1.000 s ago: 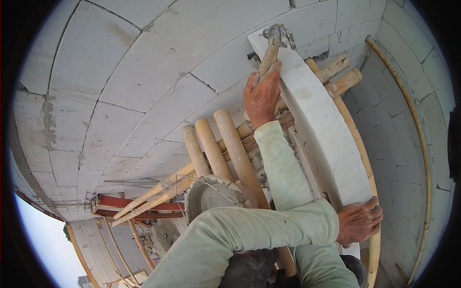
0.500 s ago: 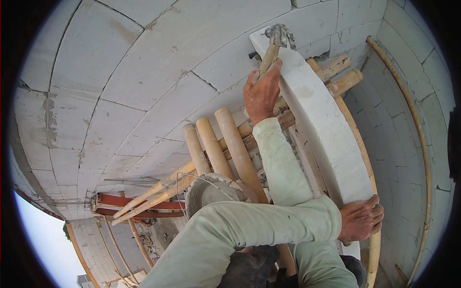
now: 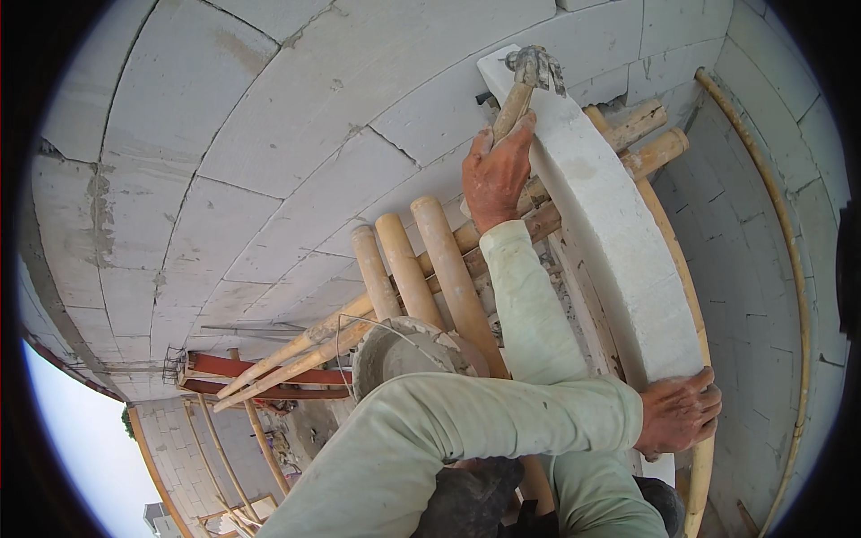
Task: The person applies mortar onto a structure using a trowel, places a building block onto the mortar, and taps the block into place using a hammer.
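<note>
As half a second ago, the right hand (image 3: pixel 498 175) is curled round the hammer (image 3: pixel 514 108), the left hand (image 3: pixel 679 413) clasping the block (image 3: pixel 628 233).

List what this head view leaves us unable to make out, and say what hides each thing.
All in the head view:
- Near side of the bucket: behind the left sleeve.
- Middle of the right sleeve: under the left sleeve.
- Lower handle of the hammer: inside the right hand.
- Part of the white block: under the left hand.
- Lower end of the bamboo pole: cut off by the bottom edge.
</note>
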Demonstrator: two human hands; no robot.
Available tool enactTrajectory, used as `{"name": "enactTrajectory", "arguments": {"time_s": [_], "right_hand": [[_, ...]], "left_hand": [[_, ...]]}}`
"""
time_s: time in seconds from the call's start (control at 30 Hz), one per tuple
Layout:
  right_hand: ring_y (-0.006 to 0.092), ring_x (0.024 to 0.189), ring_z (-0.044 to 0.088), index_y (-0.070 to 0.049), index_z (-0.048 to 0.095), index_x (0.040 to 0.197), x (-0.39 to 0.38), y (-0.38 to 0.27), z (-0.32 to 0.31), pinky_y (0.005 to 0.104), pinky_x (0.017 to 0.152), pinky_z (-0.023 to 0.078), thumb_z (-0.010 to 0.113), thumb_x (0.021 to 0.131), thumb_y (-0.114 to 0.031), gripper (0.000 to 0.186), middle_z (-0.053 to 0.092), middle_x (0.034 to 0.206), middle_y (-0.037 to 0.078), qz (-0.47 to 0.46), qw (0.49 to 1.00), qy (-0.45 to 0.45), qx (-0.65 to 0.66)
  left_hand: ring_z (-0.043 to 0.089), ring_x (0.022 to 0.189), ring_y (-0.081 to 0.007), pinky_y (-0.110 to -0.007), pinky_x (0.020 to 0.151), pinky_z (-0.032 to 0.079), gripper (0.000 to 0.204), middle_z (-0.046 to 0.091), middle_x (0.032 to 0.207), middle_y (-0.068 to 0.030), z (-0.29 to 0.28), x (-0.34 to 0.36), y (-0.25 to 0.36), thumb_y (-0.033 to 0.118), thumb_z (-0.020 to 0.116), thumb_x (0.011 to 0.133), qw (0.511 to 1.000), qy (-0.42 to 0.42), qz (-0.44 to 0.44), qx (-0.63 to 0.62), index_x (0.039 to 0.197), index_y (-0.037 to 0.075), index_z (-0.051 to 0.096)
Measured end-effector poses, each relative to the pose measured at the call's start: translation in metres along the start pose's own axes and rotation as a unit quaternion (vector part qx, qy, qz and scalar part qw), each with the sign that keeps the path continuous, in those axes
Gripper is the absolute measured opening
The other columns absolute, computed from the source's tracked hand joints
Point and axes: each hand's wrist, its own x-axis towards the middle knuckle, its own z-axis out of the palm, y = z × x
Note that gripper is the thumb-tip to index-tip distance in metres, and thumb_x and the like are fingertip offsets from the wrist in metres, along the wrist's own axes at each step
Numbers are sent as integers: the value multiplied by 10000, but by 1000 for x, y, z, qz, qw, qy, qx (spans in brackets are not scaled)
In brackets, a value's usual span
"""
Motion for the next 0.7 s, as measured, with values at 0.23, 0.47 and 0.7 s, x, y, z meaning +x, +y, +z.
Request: {"name": "enactTrajectory", "arguments": {"time_s": [0.23, 0.47, 0.7], "right_hand": [[513, 1086, 555, 196, 190, 1353, -4, -13, -20, 481, 929, 490, 569, 889, -72, 657, 423, 1243, 418, -42, 995, 76, 55], [521, 1081, 531, 194, 182, 1347, 5, -7, -6, 489, 945, 431, 556, 877, -57, 651, 448, 1182, 426, 47, 998, -17, 40], [509, 937, 614, 188, 217, 1311, -6, -26, -19, 478, 823, 541, 576, 882, -62, 613, 479, 1164, 376, -59, 989, 106, 81]], "left_hand": [[518, 1074, -277, -576, 980, 315, 659, 597, 1037, -111, 19, -1, 8, 487, 700, 682, 998, -50, 19, 28, 1122, 11, 584], [525, 1053, -274, -584, 972, 325, 607, 597, 1016, -104, 11, 2, 8, 464, 691, 695, 999, -30, 24, 1, 1086, 10, 590], [557, 967, -180, -450, 977, 370, 265, 617, 878, -14, -2, -2, 3, 220, 589, 844, 1000, -15, -10, 20, 1036, 43, 633]]}}
